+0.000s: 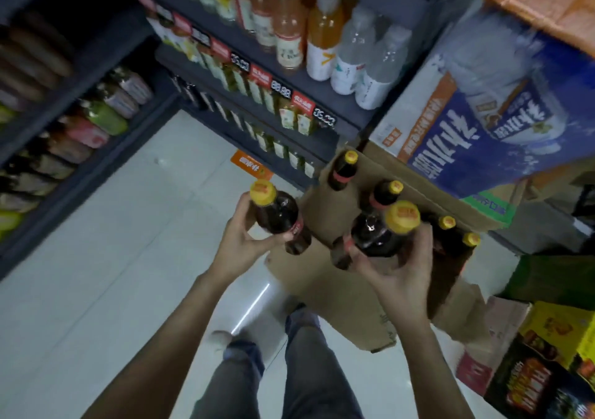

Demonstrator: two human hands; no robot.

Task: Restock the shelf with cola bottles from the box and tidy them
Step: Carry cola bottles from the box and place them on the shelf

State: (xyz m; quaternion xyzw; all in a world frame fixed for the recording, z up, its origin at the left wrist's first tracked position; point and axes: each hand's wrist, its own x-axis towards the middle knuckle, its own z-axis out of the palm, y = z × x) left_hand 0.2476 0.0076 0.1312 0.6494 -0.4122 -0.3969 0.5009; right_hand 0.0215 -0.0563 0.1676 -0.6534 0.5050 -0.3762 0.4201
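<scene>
Left hand (pixel 240 241) wrapped round one cola bottle (pixel 278 214), right hand (pixel 397 262) gripping another bottle (pixel 381 230), both held above the open cardboard box (pixel 325 277) on the floor (pixel 128 225), more bottles (pixel 344 169) standing inside, beside the shelf (pixel 325 87)

two hands are showing: the left hand (pixel 240 241) is gripping one cola bottle (pixel 277 214) and the right hand (pixel 394 269) is gripping another cola bottle (pixel 380 232). four more yellow-capped cola bottles are standing in one open brown cardboard box (pixel 325 277): one at the far corner (pixel 343 170), one behind the right-hand bottle (pixel 386 193), and two at the right edge (pixel 447 225) (pixel 468 241). six cola bottles in all are showing. one blue printed carton (pixel 483 122) is sitting beside the box. the blurred shelf bottles are proving too many to count.
</scene>
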